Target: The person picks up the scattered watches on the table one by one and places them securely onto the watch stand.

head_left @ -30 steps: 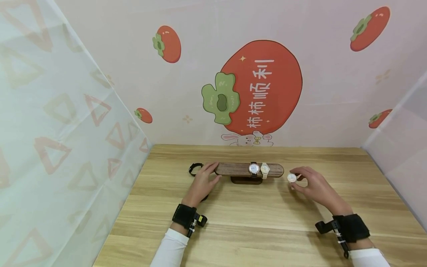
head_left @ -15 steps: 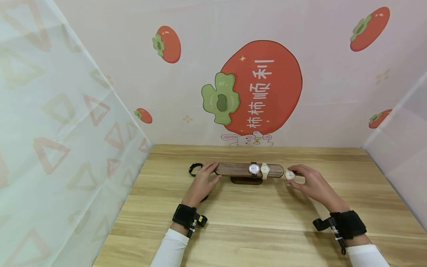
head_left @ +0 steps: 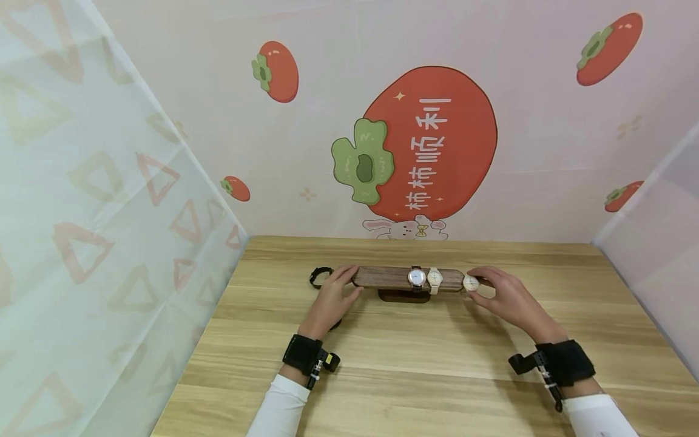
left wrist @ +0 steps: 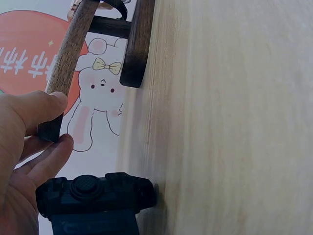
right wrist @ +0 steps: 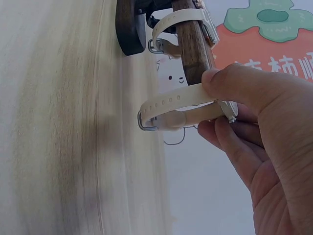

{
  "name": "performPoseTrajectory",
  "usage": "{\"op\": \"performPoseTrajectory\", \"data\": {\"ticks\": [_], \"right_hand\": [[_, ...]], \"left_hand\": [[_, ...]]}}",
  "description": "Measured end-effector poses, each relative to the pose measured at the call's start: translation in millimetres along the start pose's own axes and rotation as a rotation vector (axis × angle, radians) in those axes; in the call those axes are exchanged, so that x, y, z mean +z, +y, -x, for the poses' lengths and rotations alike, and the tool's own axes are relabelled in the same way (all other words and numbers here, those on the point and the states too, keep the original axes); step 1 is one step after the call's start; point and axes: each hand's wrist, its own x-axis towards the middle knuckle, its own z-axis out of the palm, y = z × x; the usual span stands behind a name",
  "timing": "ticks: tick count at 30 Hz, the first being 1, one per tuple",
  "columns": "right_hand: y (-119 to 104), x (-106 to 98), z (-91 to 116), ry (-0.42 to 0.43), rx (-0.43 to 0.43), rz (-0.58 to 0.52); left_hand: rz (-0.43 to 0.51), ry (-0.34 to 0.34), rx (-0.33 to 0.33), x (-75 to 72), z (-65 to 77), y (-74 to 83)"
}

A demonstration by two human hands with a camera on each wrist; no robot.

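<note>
A wooden watch stand with a long rounded bar stands at the back of the table. My left hand grips the bar's left end, thumb and fingers on either side in the left wrist view. Between thumb and fingers my right hand pinches a watch with a cream strap, its strap buckled into a loop, right at the bar's right end. Two watches sit on the bar: a dark-strapped watch and a cream-strapped watch.
A black looped band lies on the table left of the stand. Another dark item is mostly hidden under the left wrist. A printed wall rises behind the table's back edge.
My right hand has moved left with the watch, from a gap beside the stand up to the bar's right end. The left hand has stayed on the bar.
</note>
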Motion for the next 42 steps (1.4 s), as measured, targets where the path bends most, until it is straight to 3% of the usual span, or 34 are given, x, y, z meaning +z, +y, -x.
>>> {"op": "performPoseTrajectory", "data": {"ticks": [26,42], "right_hand": [[-3,5,-9,-0.002,-0.032,-0.006],[-5,10,-14,0.023,-0.07,0.002]], "left_hand": [[0.008,0.021,0.035,2.1,0.0,-0.4],[-0.011,-0.012,0.0,0.6,-1.5,0.0]]}}
